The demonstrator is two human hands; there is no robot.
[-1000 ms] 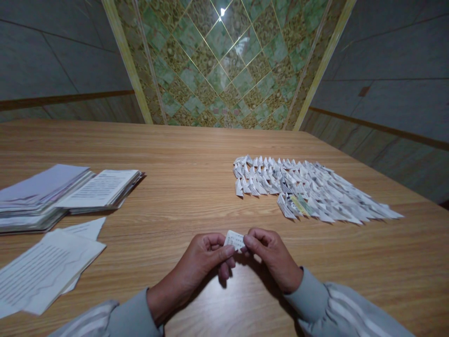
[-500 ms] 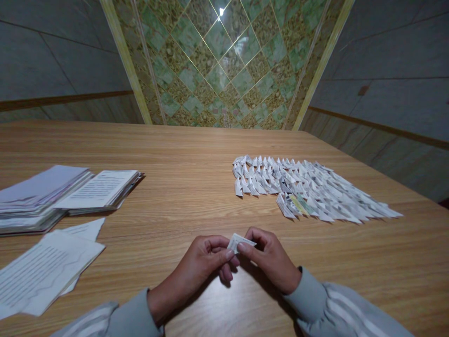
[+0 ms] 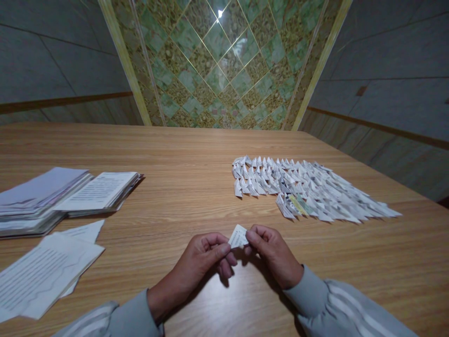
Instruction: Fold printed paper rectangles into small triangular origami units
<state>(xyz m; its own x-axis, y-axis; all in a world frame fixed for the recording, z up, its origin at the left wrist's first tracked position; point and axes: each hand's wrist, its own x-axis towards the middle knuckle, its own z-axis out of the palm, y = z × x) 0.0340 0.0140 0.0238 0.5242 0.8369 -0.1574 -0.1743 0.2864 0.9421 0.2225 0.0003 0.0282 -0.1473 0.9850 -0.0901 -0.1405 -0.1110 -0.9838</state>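
A small folded piece of printed paper is pinched between both hands just above the wooden table. My left hand grips its lower left edge with thumb and forefinger. My right hand holds its right side, fingers curled closed. The piece is tilted, one corner pointing up. Beyond the hands, to the right, lie rows of several folded paper triangles laid out side by side.
An open book on a stack of papers lies at the left. Loose printed sheets sit near the left front edge. A tiled wall rises behind the table's far edge.
The small paper has been turned and folded between the fingers, from a flat strip to a tilted, pointed shape. Both hands have shifted slightly up and away.
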